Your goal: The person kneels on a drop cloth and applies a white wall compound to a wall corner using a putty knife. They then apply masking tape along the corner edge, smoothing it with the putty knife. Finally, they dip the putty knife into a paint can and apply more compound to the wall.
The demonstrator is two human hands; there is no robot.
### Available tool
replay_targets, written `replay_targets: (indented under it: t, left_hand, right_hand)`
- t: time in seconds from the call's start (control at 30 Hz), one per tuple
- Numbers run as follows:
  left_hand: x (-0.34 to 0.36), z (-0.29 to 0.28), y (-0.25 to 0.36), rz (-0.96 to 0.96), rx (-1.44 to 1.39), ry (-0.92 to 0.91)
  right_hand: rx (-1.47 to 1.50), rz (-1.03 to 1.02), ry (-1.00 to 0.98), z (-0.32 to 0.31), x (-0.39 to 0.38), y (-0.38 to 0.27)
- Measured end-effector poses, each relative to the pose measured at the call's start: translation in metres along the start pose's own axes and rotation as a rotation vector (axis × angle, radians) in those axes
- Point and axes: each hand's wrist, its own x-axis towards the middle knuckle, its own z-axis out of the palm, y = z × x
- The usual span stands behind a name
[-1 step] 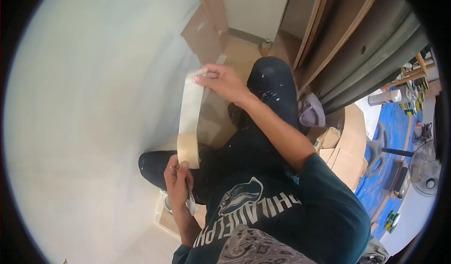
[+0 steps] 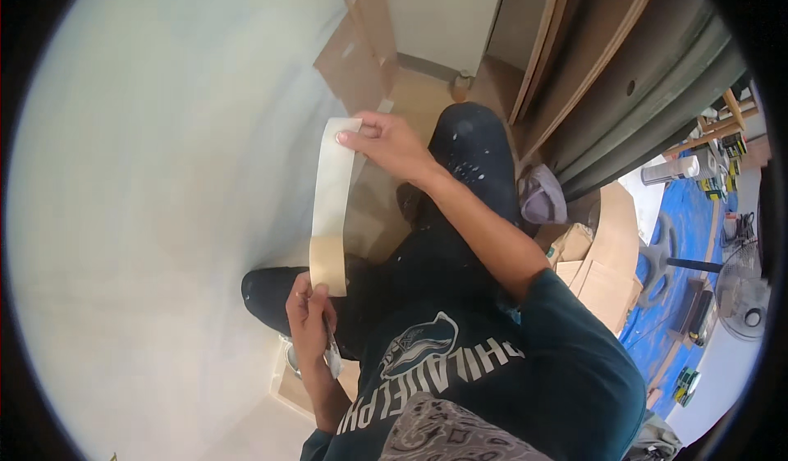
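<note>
Pale wall (image 2: 164, 182), strip (image 2: 331, 194) in hands (image 2: 394, 147) (image 2: 309, 313), lettered shirt (image 2: 525, 379)

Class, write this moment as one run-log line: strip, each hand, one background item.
strip: pale, two-toned | left hand: pinching lower end | right hand: pinching upper end | fan: picture's right

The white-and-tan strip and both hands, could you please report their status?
Right hand pinching upper end of white-and-tan strip. Left hand pinching its lower end. Strip spans between them, nothing seen blocking it.
</note>
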Motion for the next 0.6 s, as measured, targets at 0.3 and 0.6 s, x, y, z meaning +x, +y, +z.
replay_targets:
  t: [0.3,0.6]
  left_hand:
    - [0.019,0.016,0.003,-0.009,0.052,-0.020]
    - [0.018,0.023,0.000,-0.046,0.036,-0.107]
  right_hand:
    - [-0.411,-0.472,0.161,-0.042,0.019,-0.036]
    - [-0.459,-0.260,0.046,-0.065,0.016,-0.054]
